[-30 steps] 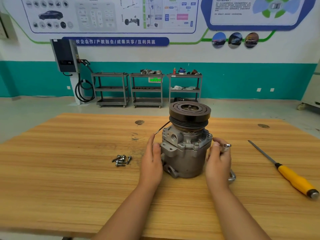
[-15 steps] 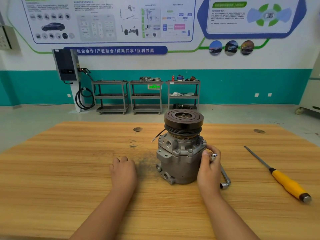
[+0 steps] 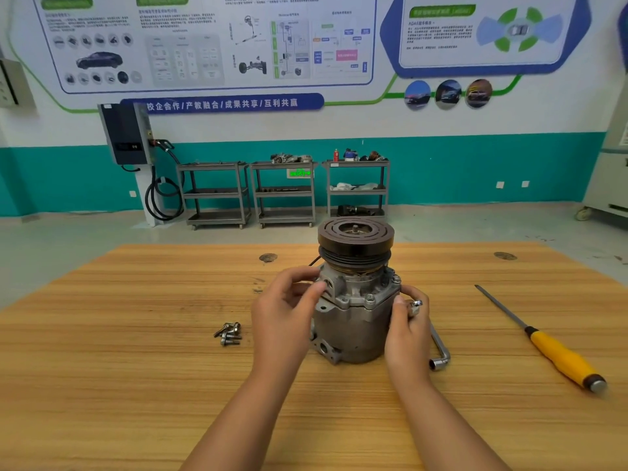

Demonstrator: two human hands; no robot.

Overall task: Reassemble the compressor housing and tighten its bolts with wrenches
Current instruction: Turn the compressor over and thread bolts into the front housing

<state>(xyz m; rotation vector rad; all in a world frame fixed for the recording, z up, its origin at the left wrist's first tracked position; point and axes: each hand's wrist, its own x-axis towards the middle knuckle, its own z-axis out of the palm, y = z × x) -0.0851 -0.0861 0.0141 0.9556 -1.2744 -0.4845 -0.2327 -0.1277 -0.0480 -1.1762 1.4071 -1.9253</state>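
Observation:
The grey compressor (image 3: 353, 321) stands upright in the middle of the wooden table (image 3: 119, 385), with its black pulley (image 3: 355, 237) on top. My left hand (image 3: 283, 317) is at the housing's upper left flange, thumb and fingertips pinched together as if on a bolt, which is mostly hidden. My right hand (image 3: 406, 331) grips the L-shaped socket wrench (image 3: 440, 358) against the housing's right side. The wrench's upper end shows above my fingers and its bent end rests on the table. Bolt heads sit along the flange.
Several loose bolts (image 3: 229, 333) lie in a small pile to the left of the compressor. A long screwdriver with a yellow handle (image 3: 564, 360) lies at the right. Three metal carts (image 3: 285, 195) stand by the far wall.
My left hand left the housing, reached down to the bolt pile, then came back up to the upper left flange. My right hand stayed on the wrench.

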